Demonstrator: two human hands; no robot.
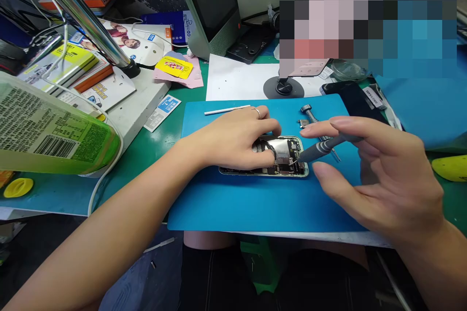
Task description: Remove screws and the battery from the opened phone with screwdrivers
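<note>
Opened phone (pixel 282 158) at the centre of the blue mat (pixel 255 204), long axis running 9 to 3 o'clock. The likeliest fault from here is the screwdriver (pixel 321 148) tip skating off its seat near the phone's 3 o'clock end. You hold the tool at a shallow slant rather than upright, so a slip could gouge the exposed board or snag a thin cable beside it. A freed screw could also roll among the small part (pixel 302 123) and spare tool (pixel 310 112) lying at 1 o'clock. Your left hand (pixel 233 138) is half-closed, fingers and thumb curled onto the phone's left half, pinning it to the mat; if it eases off, the case may skid. Your right hand (pixel 379 175) comes in from 3 o'clock, pinching the screwdriver between thumb and forefingers, remaining fingers spread loose.
</note>
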